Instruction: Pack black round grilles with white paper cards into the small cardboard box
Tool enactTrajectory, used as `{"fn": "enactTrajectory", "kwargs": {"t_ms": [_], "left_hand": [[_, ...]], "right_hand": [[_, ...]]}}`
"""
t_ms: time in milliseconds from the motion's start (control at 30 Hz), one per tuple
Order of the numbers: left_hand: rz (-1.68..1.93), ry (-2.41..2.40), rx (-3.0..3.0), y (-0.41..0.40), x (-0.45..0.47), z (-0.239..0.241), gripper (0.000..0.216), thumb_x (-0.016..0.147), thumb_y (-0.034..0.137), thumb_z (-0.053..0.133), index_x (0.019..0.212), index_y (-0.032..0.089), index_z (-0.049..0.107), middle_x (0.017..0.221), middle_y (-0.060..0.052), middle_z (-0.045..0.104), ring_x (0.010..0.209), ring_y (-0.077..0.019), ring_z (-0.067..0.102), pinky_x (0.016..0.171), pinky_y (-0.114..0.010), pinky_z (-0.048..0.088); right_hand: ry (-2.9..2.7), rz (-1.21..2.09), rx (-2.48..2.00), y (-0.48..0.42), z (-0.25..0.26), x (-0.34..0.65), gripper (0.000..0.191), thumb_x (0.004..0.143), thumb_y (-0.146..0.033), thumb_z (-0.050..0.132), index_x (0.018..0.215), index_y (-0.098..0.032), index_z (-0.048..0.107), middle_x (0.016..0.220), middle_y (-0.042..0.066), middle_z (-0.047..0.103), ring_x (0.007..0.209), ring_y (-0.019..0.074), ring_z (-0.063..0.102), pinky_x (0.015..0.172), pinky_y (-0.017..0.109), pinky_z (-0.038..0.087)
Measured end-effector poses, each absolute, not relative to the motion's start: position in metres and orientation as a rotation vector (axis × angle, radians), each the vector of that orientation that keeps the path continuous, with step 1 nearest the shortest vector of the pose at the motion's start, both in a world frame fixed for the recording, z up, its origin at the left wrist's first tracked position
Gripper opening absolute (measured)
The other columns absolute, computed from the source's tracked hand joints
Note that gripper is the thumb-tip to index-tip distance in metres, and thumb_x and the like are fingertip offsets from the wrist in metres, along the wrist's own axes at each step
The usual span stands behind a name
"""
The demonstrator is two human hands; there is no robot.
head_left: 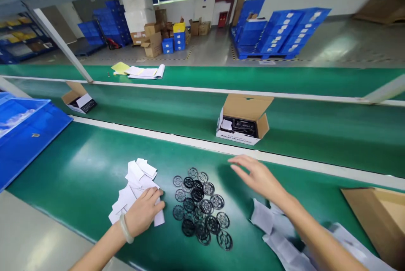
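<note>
My left hand (146, 212), with a pale bangle at the wrist, rests on a loose pile of folded white papers (126, 198). Its fingers curl over a paper at the pile's right edge; the fingertips are partly hidden. Right of it lie many black round discs with cut-out patterns (198, 195), spread singly and in small stacks. My right hand (253, 174) hovers beyond the discs with fingers apart and nothing in them. In front of it, an open white-and-brown carton (238, 123) stands on the belt, holding black parts and a white piece.
Crumpled grey-white wrapping sheets (281, 233) lie under my right forearm, beside a brown cardboard box (379, 220). A blue bin (34, 136) is at left. Another open carton (79, 97) stands farther left on the belt. A white rail (177, 139) separates table and belt; papers (145, 72) lie beyond.
</note>
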State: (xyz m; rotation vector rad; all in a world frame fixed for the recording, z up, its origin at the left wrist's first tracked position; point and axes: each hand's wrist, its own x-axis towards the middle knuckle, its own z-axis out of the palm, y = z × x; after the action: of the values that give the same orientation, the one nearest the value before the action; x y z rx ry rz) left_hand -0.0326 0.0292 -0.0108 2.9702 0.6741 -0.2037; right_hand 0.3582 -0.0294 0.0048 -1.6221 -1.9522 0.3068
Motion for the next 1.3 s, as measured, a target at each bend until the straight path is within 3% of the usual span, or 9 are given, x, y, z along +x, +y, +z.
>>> {"fn": "enactTrajectory", "kwargs": {"t_ms": [167,333,467,633,733,900,1000,1100,1300], "left_hand": [[-0.301,0.707,2.82,0.03,-0.033,-0.001,0.029,0.073,-0.002,0.038,0.084,0.016,0.059,0.087,-0.009,0.062,0.085,-0.0254,0.056,0.078,-0.043,0.052],[0.079,0.695,2.902,0.014,-0.057,-0.017,0.046,0.075,0.005,0.043,0.117,0.02,0.053,0.121,-0.013,0.055,0.109,-0.0285,0.054,0.091,-0.045,0.05],[0.427,1.134,2.877,-0.001,-0.069,-0.049,0.035,0.087,0.028,0.047,0.12,0.017,0.049,0.116,-0.016,0.056,0.102,-0.0309,0.06,0.078,-0.043,0.057],[0.537,1.324,2.695,-0.013,-0.062,-0.069,0.031,0.087,0.022,0.038,0.114,0.016,0.051,0.099,-0.014,0.061,0.089,-0.0298,0.064,0.076,-0.046,0.057],[0.554,1.358,2.482,-0.01,-0.055,-0.062,0.033,0.081,0.022,0.042,0.109,0.016,0.057,0.096,-0.013,0.063,0.09,-0.0311,0.063,0.079,-0.05,0.054],[0.563,1.266,1.91,-0.002,-0.03,-0.037,0.029,0.083,0.033,0.045,0.103,0.019,0.06,0.087,-0.006,0.064,0.078,-0.0227,0.063,0.074,-0.04,0.055],[0.612,1.289,2.015,-0.009,-0.01,-0.028,0.031,0.083,0.04,0.051,0.104,0.018,0.059,0.096,-0.008,0.06,0.086,-0.0247,0.059,0.079,-0.044,0.053],[0.575,1.334,2.267,-0.022,-0.002,-0.033,0.031,0.081,0.032,0.054,0.107,0.015,0.056,0.102,-0.012,0.055,0.094,-0.0291,0.054,0.083,-0.05,0.05],[0.511,1.511,2.48,-0.031,-0.016,-0.053,0.036,0.08,0.008,0.041,0.114,0.009,0.051,0.101,-0.016,0.052,0.088,-0.0295,0.051,0.079,-0.051,0.05]], "right_hand": [[-2.078,0.461,-1.727,-0.083,-0.014,0.305,0.028,0.088,-0.016,0.056,0.116,-0.019,0.058,0.109,0.009,0.059,0.098,0.0279,0.055,0.084,0.044,0.05],[-2.008,0.471,-1.83,-0.096,-0.029,0.271,0.054,0.079,-0.004,0.063,0.129,-0.015,0.047,0.122,0.012,0.053,0.11,0.029,0.048,0.096,0.045,0.045],[-1.888,0.417,-1.822,-0.096,-0.037,0.261,0.042,0.083,-0.006,0.058,0.123,-0.017,0.05,0.119,0.01,0.056,0.107,0.0272,0.05,0.095,0.044,0.046],[-1.72,0.347,-1.842,-0.103,-0.038,0.264,0.037,0.086,-0.012,0.053,0.123,-0.018,0.05,0.117,0.011,0.058,0.106,0.029,0.052,0.091,0.048,0.048],[-1.65,0.317,-1.833,-0.11,-0.029,0.265,0.035,0.089,-0.018,0.05,0.124,-0.019,0.05,0.118,0.012,0.058,0.107,0.0298,0.053,0.091,0.05,0.048],[-1.605,0.362,-1.719,-0.116,-0.004,0.25,0.033,0.093,-0.026,0.047,0.126,-0.021,0.049,0.121,0.011,0.057,0.11,0.0285,0.053,0.093,0.048,0.047],[-1.619,0.41,-1.646,-0.115,0.006,0.237,0.033,0.094,-0.027,0.046,0.126,-0.022,0.05,0.122,0.01,0.057,0.112,0.0276,0.052,0.095,0.046,0.046],[-1.621,0.427,-1.615,-0.114,0.006,0.23,0.033,0.095,-0.028,0.046,0.127,-0.022,0.049,0.123,0.01,0.056,0.113,0.0275,0.051,0.095,0.047,0.046],[-1.626,0.451,-1.591,-0.121,-0.006,0.232,0.029,0.096,-0.031,0.048,0.124,-0.023,0.052,0.121,0.01,0.058,0.112,0.0282,0.052,0.095,0.048,0.047]]}}
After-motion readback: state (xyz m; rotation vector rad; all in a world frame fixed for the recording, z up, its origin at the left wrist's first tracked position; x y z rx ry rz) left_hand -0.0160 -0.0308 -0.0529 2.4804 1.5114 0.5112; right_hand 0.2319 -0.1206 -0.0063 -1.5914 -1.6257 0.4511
